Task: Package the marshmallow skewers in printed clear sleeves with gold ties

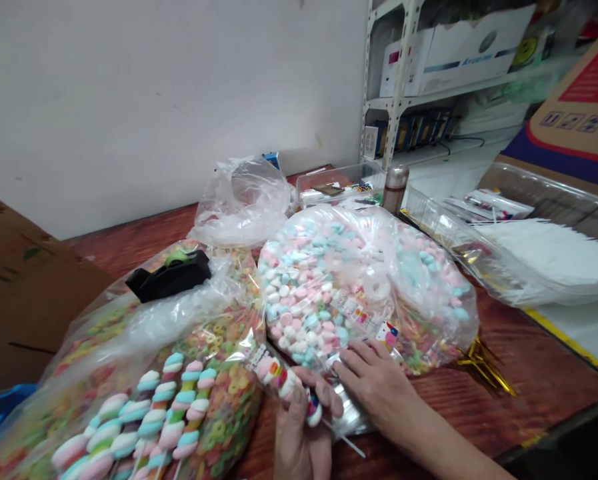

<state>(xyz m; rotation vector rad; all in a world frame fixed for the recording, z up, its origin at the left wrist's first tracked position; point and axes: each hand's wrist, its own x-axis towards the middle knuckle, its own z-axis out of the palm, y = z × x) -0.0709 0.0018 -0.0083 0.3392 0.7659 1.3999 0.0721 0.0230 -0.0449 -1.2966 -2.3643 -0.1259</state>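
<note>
My left hand (299, 430) is closed around a candy skewer (283, 380) of pastel marshmallow pieces on a thin stick, held low at the centre. My right hand (373, 377) lies beside it with fingers stretched flat on a small clear plastic sleeve (351, 413) on the table. Just behind both hands sits a big clear bag of pink, blue and white marshmallows (339, 287). To the left lies a bag of colourful ring sweets (213, 347) with several twisted marshmallow skewers (153, 420) on top.
A black tape dispenser (171, 275) rests on the ring-sweet bag. An empty clear bag (243, 200), a plastic box (339, 183) and a metal flask (395, 188) stand behind. Clear wrappers with white sheets (543, 257) lie right. Cardboard boxes (19, 287) flank the red wooden table (519, 373); shelves stand at the back.
</note>
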